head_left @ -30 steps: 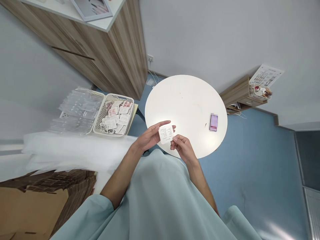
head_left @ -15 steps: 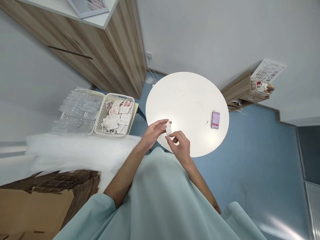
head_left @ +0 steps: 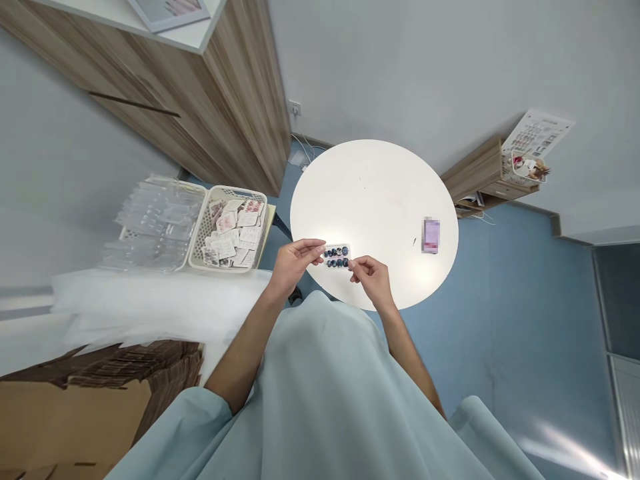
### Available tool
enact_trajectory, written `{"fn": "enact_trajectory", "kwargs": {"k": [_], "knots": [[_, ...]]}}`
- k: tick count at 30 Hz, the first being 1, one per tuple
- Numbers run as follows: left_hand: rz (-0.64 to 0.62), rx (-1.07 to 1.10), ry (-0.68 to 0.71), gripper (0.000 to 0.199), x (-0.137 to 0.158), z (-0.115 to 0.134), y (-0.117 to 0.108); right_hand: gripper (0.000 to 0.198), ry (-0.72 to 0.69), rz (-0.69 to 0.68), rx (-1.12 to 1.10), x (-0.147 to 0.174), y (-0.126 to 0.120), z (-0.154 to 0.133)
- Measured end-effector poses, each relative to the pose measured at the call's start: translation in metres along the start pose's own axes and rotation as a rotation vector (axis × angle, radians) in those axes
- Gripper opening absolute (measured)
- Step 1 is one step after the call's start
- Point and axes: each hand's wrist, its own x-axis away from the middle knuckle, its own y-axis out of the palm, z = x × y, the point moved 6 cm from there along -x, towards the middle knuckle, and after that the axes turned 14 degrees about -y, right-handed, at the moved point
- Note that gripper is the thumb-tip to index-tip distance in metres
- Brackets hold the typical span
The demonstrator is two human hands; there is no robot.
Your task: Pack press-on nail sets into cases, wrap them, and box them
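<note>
Between my hands is a small card of press-on nails [head_left: 337, 257], white with two rows of dark blue, shiny nails facing up. My left hand [head_left: 295, 265] pinches its left edge between thumb and fingers. At the card's lower right corner my right hand [head_left: 371, 277] grips it with thumb and forefinger. The card is held over the near edge of the round white table [head_left: 375, 193]. Its underside is hidden.
A purple pack [head_left: 431, 237] lies on the table's right side. To the left stand a white basket of small cards [head_left: 266, 220] and clear plastic trays [head_left: 160, 213]. Below them are white sheets [head_left: 160, 300] and folded cardboard [head_left: 75, 413]. A wooden cabinet [head_left: 240, 100] rises behind.
The card has turned over from its printed white side to the side with the blue nails. My hands have moved apart, the right one rightward and the left one leftward.
</note>
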Motion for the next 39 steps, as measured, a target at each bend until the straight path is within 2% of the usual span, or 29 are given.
{"fn": "enact_trajectory", "kwargs": {"k": [5, 12, 15, 19, 24, 33, 39], "knots": [[0.021, -0.075, 0.066, 0.049, 0.000, 0.000, 0.000, 0.038, -0.039, -0.001, 0.033, -0.005, -0.004, -0.006], [-0.032, -0.120, 0.053, 0.051, 0.008, -0.005, 0.010, 0.035, -0.087, -0.016, -0.034, -0.010, -0.003, -0.013], [-0.027, -0.116, 0.005, 0.054, 0.009, -0.011, 0.010, 0.032, -0.129, -0.013, -0.022, -0.007, -0.003, -0.016], [-0.034, -0.132, -0.133, 0.059, 0.007, -0.026, 0.007, 0.032, -0.164, 0.014, 0.014, 0.000, -0.006, -0.022], [-0.085, -0.137, -0.220, 0.061, 0.008, -0.031, 0.008, 0.031, -0.197, -0.025, 0.072, 0.007, -0.006, -0.026], [-0.181, -0.073, -0.121, 0.060, 0.012, -0.014, 0.012, 0.024, -0.217, -0.092, 0.104, 0.020, -0.012, -0.027], [-0.167, -0.074, -0.039, 0.052, 0.021, -0.009, 0.013, 0.024, -0.178, -0.064, -0.005, 0.025, -0.016, -0.022]]}}
